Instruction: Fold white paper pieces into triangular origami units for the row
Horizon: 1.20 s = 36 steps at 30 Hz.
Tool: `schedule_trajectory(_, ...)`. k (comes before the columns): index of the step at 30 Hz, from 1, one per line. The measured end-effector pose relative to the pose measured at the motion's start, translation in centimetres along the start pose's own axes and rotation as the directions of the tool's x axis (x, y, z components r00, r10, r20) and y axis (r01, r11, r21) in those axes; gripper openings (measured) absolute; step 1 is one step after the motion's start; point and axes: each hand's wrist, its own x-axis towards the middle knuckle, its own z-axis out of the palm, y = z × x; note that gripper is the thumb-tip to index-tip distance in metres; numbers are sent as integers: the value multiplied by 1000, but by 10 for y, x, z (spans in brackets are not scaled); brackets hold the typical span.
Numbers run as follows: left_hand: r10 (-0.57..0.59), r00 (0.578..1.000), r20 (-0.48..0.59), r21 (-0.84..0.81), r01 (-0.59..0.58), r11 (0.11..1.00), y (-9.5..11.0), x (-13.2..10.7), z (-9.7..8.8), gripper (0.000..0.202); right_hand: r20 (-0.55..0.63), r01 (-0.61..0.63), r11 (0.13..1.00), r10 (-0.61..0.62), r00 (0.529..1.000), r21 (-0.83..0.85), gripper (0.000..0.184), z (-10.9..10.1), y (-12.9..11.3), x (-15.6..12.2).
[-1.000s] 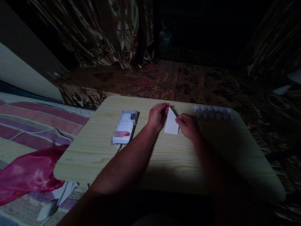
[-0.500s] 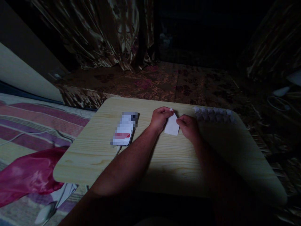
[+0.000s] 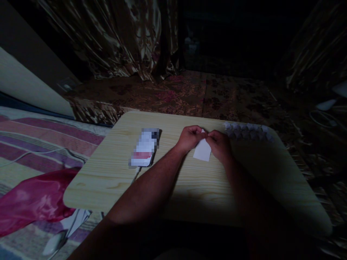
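Note:
A small piece of white paper [image 3: 202, 151], folded to a point at its far end, is held above the wooden table [image 3: 200, 180]. My left hand [image 3: 191, 138] pinches it near the pointed end from the left. From the right, my right hand [image 3: 219, 142] grips the same upper part, its thumb and fingers almost meeting those of my left hand. The fingers cover most of the paper's tip. To the right of my hands, two rows of several small folded paper pieces [image 3: 248, 130] line the table's far edge.
Left of my forearm lies a phone [image 3: 145, 148], its screen blurred, with a white cable [image 3: 135, 175] plugged in. Beside the table are a striped bedspread [image 3: 54, 141], a shiny pink cloth [image 3: 40, 198] and a white mouse-like object [image 3: 54, 243]. A patterned curtain [image 3: 130, 36] hangs behind.
The paper and my left hand have shifted slightly right and nearer. My right hand has moved from the paper's side up to its pointed end, close to my left fingers.

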Motion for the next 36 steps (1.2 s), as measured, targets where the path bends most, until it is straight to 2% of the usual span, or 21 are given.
schedule_trajectory(3, 21, 999, -36, -25, -22, 999, 1, -1, 1, 23, 9, 3, 1000, -3, 1000, 3, 13, 0, -2, 0)
schedule_trajectory(9, -46, 983, -175, -178, 15, 984, 7, -1, 3, 24, 27, -7, 1000, 7, 1000, -23, 10, -3, -4, 1)
schedule_trajectory(17, -53, 974, -219, -283, -11, 959, 4, 5, -1, 28, 42, -108, 989, 105, 994, 101, 11, -10, 0, 3)
schedule_trajectory(22, -51, 990, -135, -211, 22, 977, 5, 2, 0, 25, -10, -113, 969, 118, 993, 219, 12, -9, 2, 4)
schedule_trajectory(28, -39, 994, -98, -113, 28, 993, 4, 0, 1, 26, 39, -85, 994, 83, 996, 69, 16, -5, 1, 3)
schedule_trajectory(34, -47, 999, 17, -26, 48, 999, 5, -1, -1, 29, -6, -25, 1000, 25, 1000, 12, 17, -4, 3, 3)
schedule_trajectory(36, -47, 999, 16, 5, 47, 999, 5, -1, 0, 27, -1, -14, 1000, 14, 1000, -3, 18, -3, 2, 2)
